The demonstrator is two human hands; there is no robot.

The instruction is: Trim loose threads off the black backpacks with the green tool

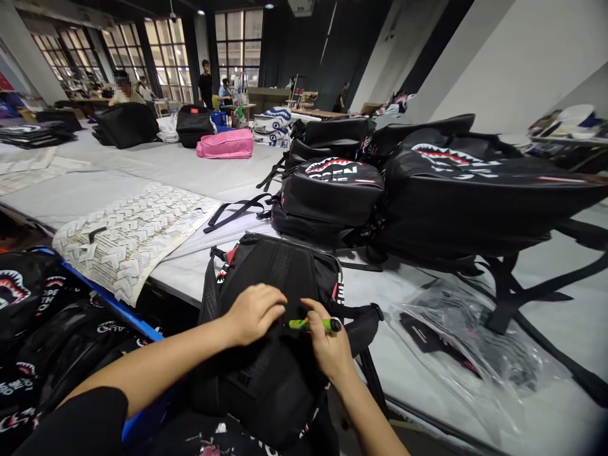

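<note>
A black backpack [275, 278] lies back-side up at the near edge of the grey table [142, 171], hanging partly over it. My left hand [254, 311] rests on its back panel with fingers curled, pinching the fabric. My right hand [327, 345] holds a green pen-like tool [313, 324] with a black tip, laid across the same panel right beside my left fingers. Black straps [368, 316] stick out to the right of the backpack.
Stacked black shark-mouth backpacks [427, 183] fill the table behind. A sheet of white cut pieces [128, 231] lies at left. Clear plastic bags [470, 342] lie at right. A blue bin of backpacks [52, 329] stands below left. A pink bag [227, 143] and people are far back.
</note>
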